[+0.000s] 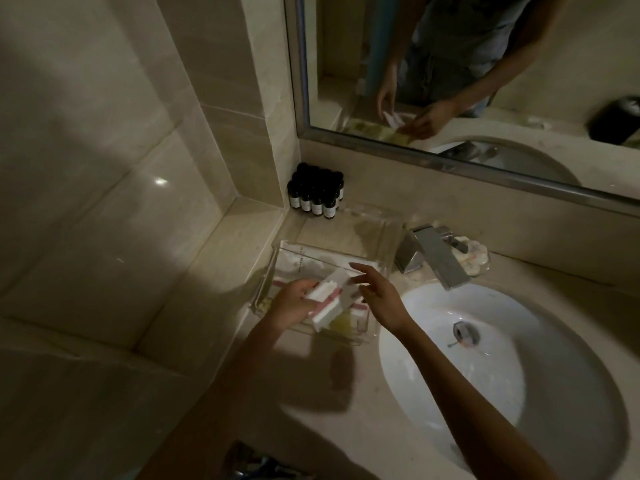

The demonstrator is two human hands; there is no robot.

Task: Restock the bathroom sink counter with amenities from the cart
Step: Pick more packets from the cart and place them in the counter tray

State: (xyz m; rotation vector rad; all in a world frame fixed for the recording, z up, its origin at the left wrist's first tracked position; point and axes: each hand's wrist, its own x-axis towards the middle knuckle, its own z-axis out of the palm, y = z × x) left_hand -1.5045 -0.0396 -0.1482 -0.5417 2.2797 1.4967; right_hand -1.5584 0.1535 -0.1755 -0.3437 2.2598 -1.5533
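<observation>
A clear acrylic tray [277,263] sits on the beige counter left of the sink, holding flat white packets and a yellowish item. Over the tray's near half, my left hand [294,301] grips a few slim white amenity boxes [329,299] with pink bands. My right hand [375,294] hovers just right of the boxes, fingers spread and relaxed, fingertips near the top box's end. Several small dark bottles [315,192] with white labels stand clustered in the back corner against the wall.
A chrome faucet [433,254] juts over the white oval sink [502,358] on the right. A soap dish [474,259] lies behind the faucet. The mirror [467,81] above reflects a person's arms and a black object. Tiled walls close in the left side.
</observation>
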